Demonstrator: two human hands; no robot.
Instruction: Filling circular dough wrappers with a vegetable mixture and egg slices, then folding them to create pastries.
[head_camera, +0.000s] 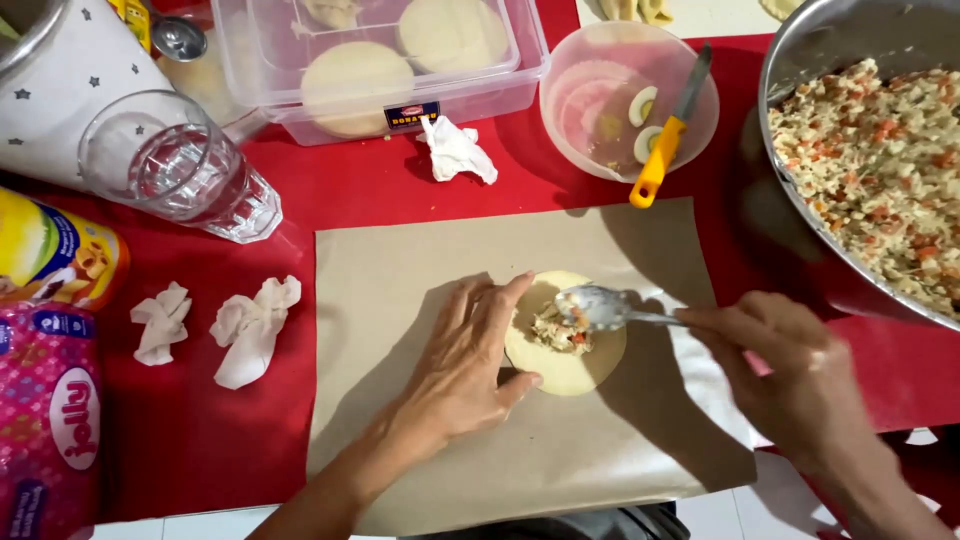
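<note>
A: From the head view, what is being held down at the centre?

B: A dough round (566, 345) is being lain flat on brown paper (420, 300), which is being spread over a red cloth (200, 440). The round is being pressed at its left edge by the left hand (465, 365); the fingers (500, 305) are being kept spread and flat, with the thumb touching the near rim, and nothing is being gripped.

A: And the other hand?

B: A spoon (600, 306) is being held by its handle in the right hand (790, 375), whose fingers are being closed around it. The spoon's bowl is being held just over a small heap of filling (555, 330) on the round.

A: What is being kept around it?

B: At the right, a metal bowl (800, 60) is being filled with chopped mix (880, 170). Behind the paper, a pink bowl (570, 90) is being used for egg halves (643, 105), with a yellow-handled knife (665, 145) being rested across its rim. A clear box (530, 70) of more rounds (355, 80) is being kept further back, a glass (180, 165) is being stood at the left, and crumpled tissues (250, 325) are being left on the cloth.
</note>
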